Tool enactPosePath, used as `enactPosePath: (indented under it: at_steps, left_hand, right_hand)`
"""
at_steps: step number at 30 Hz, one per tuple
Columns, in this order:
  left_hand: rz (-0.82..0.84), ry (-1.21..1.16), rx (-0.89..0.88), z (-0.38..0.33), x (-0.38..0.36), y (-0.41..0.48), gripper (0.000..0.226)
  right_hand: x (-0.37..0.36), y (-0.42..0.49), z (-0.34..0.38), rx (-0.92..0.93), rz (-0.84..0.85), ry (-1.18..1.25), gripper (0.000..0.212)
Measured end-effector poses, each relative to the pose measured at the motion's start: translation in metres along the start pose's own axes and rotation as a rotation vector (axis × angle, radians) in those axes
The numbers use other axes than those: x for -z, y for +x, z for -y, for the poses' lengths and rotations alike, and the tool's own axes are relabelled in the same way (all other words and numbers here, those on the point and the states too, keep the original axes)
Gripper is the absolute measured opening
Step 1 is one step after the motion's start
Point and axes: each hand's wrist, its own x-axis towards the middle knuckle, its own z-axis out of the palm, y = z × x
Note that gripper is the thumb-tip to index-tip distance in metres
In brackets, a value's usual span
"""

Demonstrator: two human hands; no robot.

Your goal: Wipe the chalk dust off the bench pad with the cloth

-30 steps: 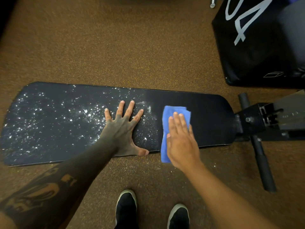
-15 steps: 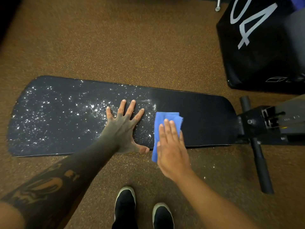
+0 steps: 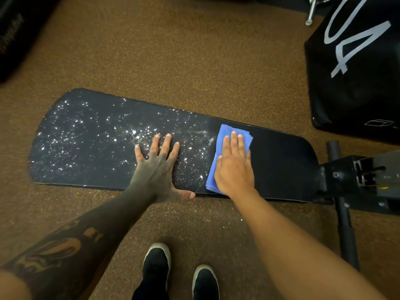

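The pad (image 3: 281, 161) lay long and black across the brown floor (image 3: 173, 50), its narrow end at the left and its wide end meeting the frame (image 3: 355, 180) at the right. Chalk dust (image 3: 138, 135) speckled the left and middle of it in white flecks; the stretch right of the cloth looked dark and clean.

The cloth (image 3: 224, 132), blue and folded, sat on the pad right of centre, reaching from near the far edge to the near edge. The right hand (image 3: 234, 167) lay flat on top of it, palm down, fingers straight and close together, pointing away from the person. It pressed on the cloth rather than gripping it, and the forearm ran in from the lower right.

The left hand (image 3: 158, 167) rested palm down on the pad among the flecks, apart from the cloth. Its fingers were spread and straight, the thumb stretched out along the near edge, holding nothing. The tattooed forearm came in from the lower left.

Two black shoes (image 3: 157, 265) stood on the floor below the pad. A black box (image 3: 357, 83) with pale numerals sat at the upper right.
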Motion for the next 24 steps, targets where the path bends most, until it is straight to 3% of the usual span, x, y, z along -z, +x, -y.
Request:
enactPosePath:
  at_steps: [2, 4, 6, 10, 11, 15, 20, 24]
  left_hand:
    - [0.001, -0.019, -0.011, 0.002, -0.001, -0.003, 0.144]
    - [-0.001, -0.026, -0.017, 0.005, -0.001, -0.005, 0.141]
    - [0.007, -0.034, -0.025, 0.007, 0.0, -0.006, 0.139]
    - [-0.004, -0.027, -0.03, 0.013, 0.0, -0.009, 0.134]
    - [-0.007, -0.019, -0.028, 0.016, -0.001, -0.011, 0.134]
    - [-0.019, 0.002, -0.045, 0.024, -0.001, -0.012, 0.133]
    - [-0.034, 0.0, -0.091, 0.031, -0.003, -0.009, 0.133]
    - [-0.05, 0.02, -0.095, 0.031, -0.002, -0.007, 0.133]
  right_hand:
    - [-0.003, -0.002, 0.016, 0.05, 0.01, -0.001, 0.057]
    - [-0.004, -0.009, 0.017, 0.275, 0.062, -0.041, 0.058]
    - [0.001, -0.001, 0.008, 0.377, 0.084, -0.071, 0.058]
    - [0.003, 0.022, 0.016, 0.053, 0.026, -0.024, 0.057]
    - [0.002, 0.022, 0.023, 0.049, 0.014, -0.02, 0.056]
    - [0.007, 0.017, 0.022, 0.389, 0.096, -0.097, 0.057]
    - [0.007, 0.033, 0.032, 0.087, 0.024, -0.024, 0.057]
    - [0.0, 0.02, 0.04, 0.4, 0.069, -0.106, 0.057]
